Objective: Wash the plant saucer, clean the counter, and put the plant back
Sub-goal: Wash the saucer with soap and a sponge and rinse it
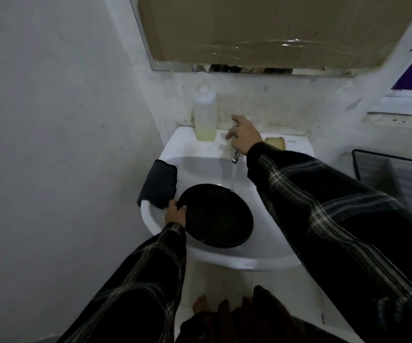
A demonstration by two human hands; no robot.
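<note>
A round black plant saucer point(218, 216) sits tilted in the white sink point(269, 253). My left hand point(175, 212) grips its left rim, thumb over the edge. My right hand point(243, 134) is on the chrome faucet point(236, 157) at the back of the basin, fingers curled round its handle. A thin stream of water point(233, 177) runs down from the spout and lands at the saucer's far edge. The plant is not in view.
A folded dark cloth point(159, 184) lies over the sink's left rim. A clear bottle with yellowish liquid point(205, 112) stands at the back left, a yellow sponge point(275, 142) at the back right. A wall is close on the left; a wire rack point(395, 174) is on the right.
</note>
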